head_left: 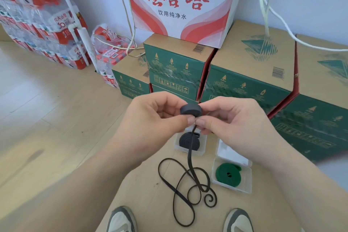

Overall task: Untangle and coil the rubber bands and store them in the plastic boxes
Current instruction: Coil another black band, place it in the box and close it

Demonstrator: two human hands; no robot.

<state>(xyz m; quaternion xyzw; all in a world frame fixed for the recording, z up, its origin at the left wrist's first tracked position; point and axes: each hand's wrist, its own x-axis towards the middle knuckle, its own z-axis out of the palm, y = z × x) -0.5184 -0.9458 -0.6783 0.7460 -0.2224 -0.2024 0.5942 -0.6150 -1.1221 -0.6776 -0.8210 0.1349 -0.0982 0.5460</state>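
Observation:
A small black coil (190,109) of rubber band is held between both hands in front of me. My left hand (156,118) pinches it from the left, my right hand (231,120) pinches it and the strip just below. The loose black band (190,181) hangs down and lies in loops on the cardboard sheet (143,184). One clear plastic box (199,149) holds a coiled black band (186,140). Another clear plastic box (231,175), lid open, holds a green coil (228,174).
Green and brown cartons (250,73) are stacked behind the boxes, with a white and red carton (180,3) on top. Shrink-wrapped water bottles (41,19) stand at the left wall. White cables (267,11) hang at the right. My two shoes (120,220) show at the bottom.

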